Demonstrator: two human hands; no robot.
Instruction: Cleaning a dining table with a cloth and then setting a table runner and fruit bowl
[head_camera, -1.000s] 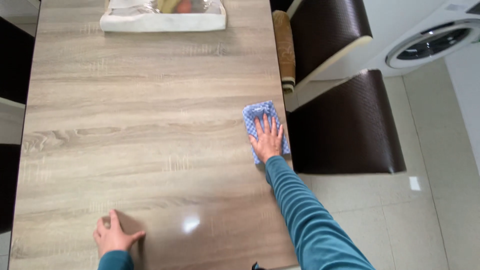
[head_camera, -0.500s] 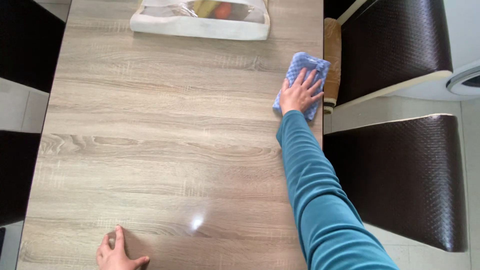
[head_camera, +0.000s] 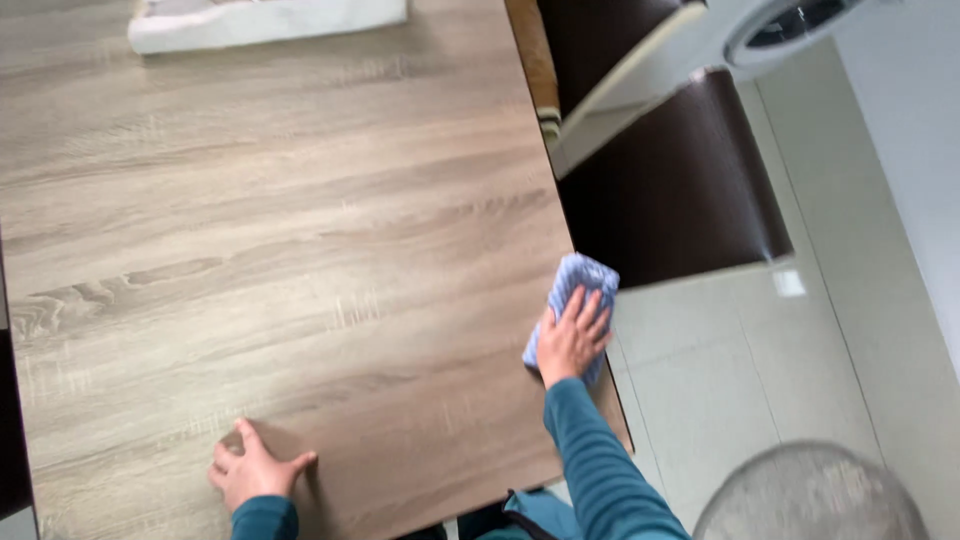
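Two hands at work on our long grey-brown wood-grain table (head_camera: 250, 230): our right hand (head_camera: 570, 340) presses a blue checked cloth (head_camera: 578, 290) flat at the table's right edge, fingers spread across it. Half a second earlier cloth and hand sat farther up that edge, so the wipe has swept back toward us. Our left hand (head_camera: 255, 470) braces on the near table, fingers splayed, holding nothing. A white fabric-sided package (head_camera: 265, 20) lies at the far end; dark brown textured chairs (head_camera: 670, 180) stand alongside.
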